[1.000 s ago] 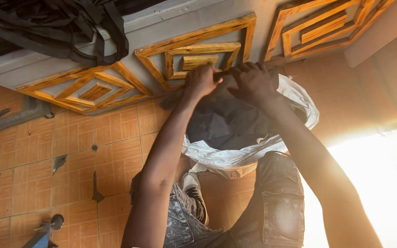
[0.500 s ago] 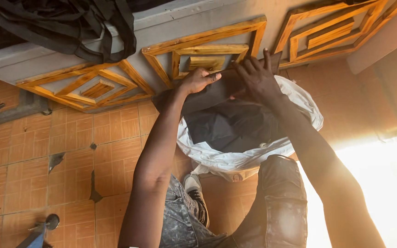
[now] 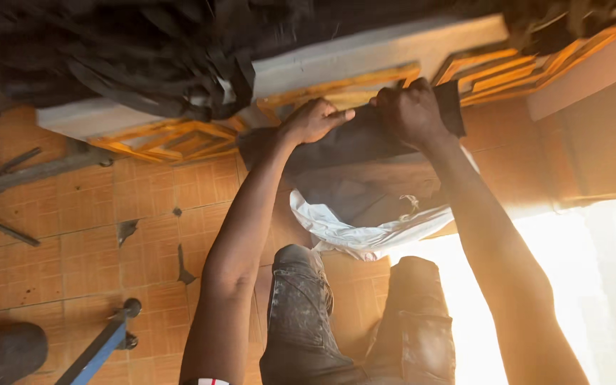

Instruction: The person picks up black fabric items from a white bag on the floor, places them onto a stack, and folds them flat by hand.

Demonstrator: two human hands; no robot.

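Counts: two bare hands, one dark folded cloth, one white plastic bag, one heap of black fabric, two knees in grey stained trousers.

Landmark: the white plastic bag standing open on the orange tiled floor.

Far left of the bag, a blue metal bar with black knobs is lying on the tiles, and dark scraps are lying between it and the bag. Up and left of the bag, a heap of black fabric is sitting on a pale board with orange wooden frames below it.

The left hand is hovering just above the bag's mouth, fingers curled and pinching the left end of a dark folded cloth. The cloth is hanging directly over the bag, between the two hands and touching both. Its long axis is running left to right, rising slightly toward the right end; its lower edge is dropping toward the bag opening.

The right hand is sitting above and slightly right of the bag, fist closed tight over the cloth's right end, knuckles toward the camera.

Below the bag, the two knees in grey stained trousers are pointing up toward it. Right of the bag, strong sunlight is washing out the floor; detail there cannot be told.
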